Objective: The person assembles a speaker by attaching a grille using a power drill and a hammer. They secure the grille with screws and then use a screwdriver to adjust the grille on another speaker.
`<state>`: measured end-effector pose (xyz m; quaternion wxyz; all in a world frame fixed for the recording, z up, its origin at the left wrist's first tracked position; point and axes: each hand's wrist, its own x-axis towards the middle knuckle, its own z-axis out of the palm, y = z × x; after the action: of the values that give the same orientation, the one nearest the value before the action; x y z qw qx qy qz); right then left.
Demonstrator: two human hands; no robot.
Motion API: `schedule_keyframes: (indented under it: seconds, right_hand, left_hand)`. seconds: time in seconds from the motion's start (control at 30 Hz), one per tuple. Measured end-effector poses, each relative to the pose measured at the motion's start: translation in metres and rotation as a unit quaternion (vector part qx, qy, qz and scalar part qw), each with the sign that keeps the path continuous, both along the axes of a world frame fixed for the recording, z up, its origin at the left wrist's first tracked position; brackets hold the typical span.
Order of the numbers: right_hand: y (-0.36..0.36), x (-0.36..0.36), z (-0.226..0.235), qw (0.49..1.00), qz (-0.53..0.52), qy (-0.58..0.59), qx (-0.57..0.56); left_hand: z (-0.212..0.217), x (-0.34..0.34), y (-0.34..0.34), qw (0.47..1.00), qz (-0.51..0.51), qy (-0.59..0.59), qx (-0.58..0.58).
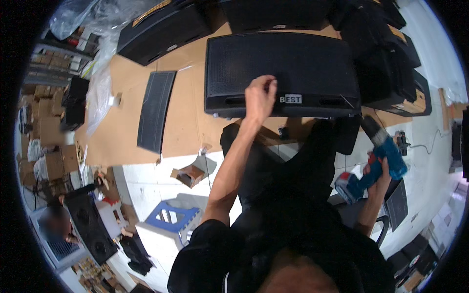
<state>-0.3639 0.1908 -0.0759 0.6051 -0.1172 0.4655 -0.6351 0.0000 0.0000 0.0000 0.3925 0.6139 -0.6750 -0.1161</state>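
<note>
A black loudspeaker cabinet (283, 63) with a mesh grille and a light label lies in front of me. Over the lower middle of its grille is my left hand (260, 97), fingers curled into a pinch; whatever they hold, if anything, is too small to make out. At the right, my right hand (380, 172) grips a teal cordless drill (388, 152) by its handle. The drill's chuck points up toward the cabinet's lower right corner, where a thin rod (347, 101) shows against the front.
Cardboard (190, 97) covers the floor under the cabinet, with a loose grille panel (156, 112) on it. More black cabinets (166, 34) stand behind and at the right. Left of me are a small open carton (188, 176) and a blue-topped step stool (173, 216). Another person (54, 224) is far left.
</note>
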Motion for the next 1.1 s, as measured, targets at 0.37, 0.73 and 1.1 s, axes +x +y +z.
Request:
schedule_keyframes:
  seconds: [0.37, 0.73, 1.1]
  right_hand:
    - [0.086, -0.123, 0.059, 0.993, 0.052, 0.085, 0.068]
    - [0.07, -0.071, 0.085, 0.982, 0.142, 0.119, 0.046]
    - [0.064, -0.034, 0.105, 0.972, 0.095, 0.2, 0.077]
  left_hand:
    - [-0.23, 0.057, 0.295, 0.871, 0.482, 0.088, 0.039]
    - [-0.249, 0.166, 0.357, 0.829, 0.497, -0.049, 0.251]
    - [-0.283, 0.204, 0.332, 0.851, 0.352, -0.065, 0.386]
